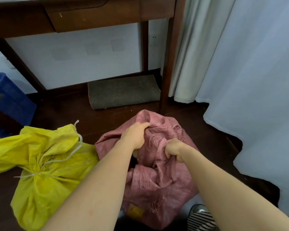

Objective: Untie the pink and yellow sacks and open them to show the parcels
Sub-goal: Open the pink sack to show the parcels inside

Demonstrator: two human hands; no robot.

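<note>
A pink woven sack (158, 179) stands on the dark floor in front of me, its mouth loose and crumpled. My left hand (134, 135) grips the far left edge of the sack's mouth. My right hand (173, 150) clenches a fold of the near right edge. A dark gap shows between the two edges; what lies inside is hidden. To the left lies a yellow sack (45, 172), its neck bound by a white string (32, 175) with a loose end trailing up.
A brown wooden desk (93, 15) with a drawer stands ahead, one leg (166, 90) just behind the pink sack. A grey mat (123, 91) lies under it. A blue crate (8, 100) sits at left, a pale curtain (250, 77) hangs at right, a shoe (198, 210) below.
</note>
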